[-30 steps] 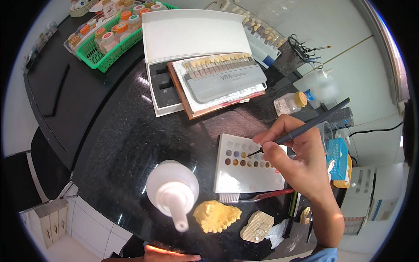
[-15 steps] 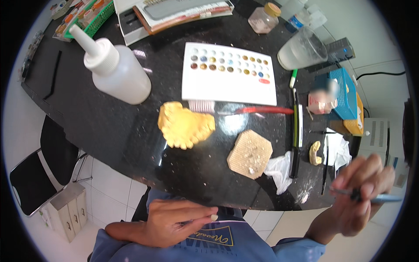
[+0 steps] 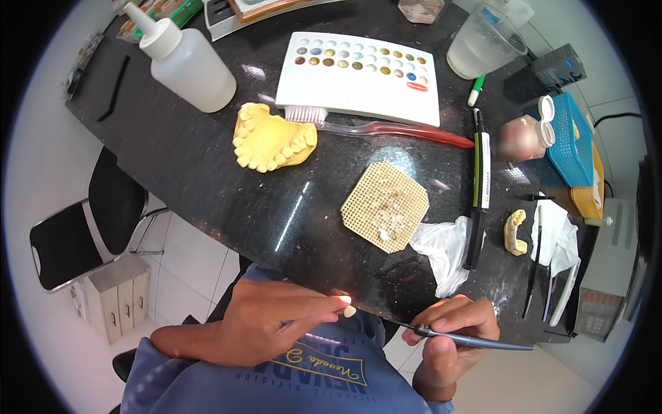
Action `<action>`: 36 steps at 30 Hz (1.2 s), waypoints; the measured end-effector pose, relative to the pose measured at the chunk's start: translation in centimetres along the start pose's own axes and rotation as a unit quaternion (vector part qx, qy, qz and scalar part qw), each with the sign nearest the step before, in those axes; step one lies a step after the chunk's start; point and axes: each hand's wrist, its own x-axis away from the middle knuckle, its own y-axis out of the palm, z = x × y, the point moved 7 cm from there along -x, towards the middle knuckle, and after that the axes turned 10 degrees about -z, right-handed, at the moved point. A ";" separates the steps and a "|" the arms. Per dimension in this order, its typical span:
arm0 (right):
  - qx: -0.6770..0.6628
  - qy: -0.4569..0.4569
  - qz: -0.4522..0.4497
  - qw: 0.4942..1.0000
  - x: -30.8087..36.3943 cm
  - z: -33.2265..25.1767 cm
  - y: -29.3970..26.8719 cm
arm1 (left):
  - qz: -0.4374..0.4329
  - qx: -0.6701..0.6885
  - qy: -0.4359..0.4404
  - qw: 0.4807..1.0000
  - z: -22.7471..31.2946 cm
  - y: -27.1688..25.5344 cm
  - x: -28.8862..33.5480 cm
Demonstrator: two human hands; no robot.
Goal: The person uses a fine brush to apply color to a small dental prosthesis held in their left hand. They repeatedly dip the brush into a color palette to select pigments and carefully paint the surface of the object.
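Note:
My left hand (image 3: 265,321) is closed in a pinch at the table's near edge. Between its thumb and fingertips sits a small ivory-white dental crown (image 3: 349,311). To the right, my right hand (image 3: 460,316) grips a fine brush (image 3: 483,341) with a blue-grey handle and a dark, thin end. The brush lies nearly level, its tip pointing left at the crown with a short gap between them. Beyond my hands rests a beige honeycomb firing tray (image 3: 396,196) strewn with whitish bits.
A yellow dental cast (image 3: 272,141) sits beside a red toothbrush (image 3: 420,132) and a white palette (image 3: 358,96) with coloured wells. A white bottle (image 3: 196,72) stands left; a clear cup (image 3: 483,48), pink jar (image 3: 520,138), black syringe (image 3: 477,186), tissue (image 3: 445,255) and small cast (image 3: 515,233) are right.
My right hand has come in from the far right with the brush, bringing its tip near the crown. My left hand keeps its pinch, slightly higher in view. The whole view has shifted.

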 end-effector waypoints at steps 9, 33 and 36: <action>0.030 0.045 -0.006 0.999 -0.8 0.9 0.8 | 0.060 -0.004 -0.004 0.998 -0.1 0.3 0.3; 0.027 0.071 -0.034 0.996 -1.3 1.1 0.9 | 0.050 -0.079 0.023 0.995 0.6 0.3 0.0; 0.043 0.063 -0.040 0.996 -1.3 1.0 0.9 | 0.044 -0.077 0.018 0.996 0.6 0.2 -0.1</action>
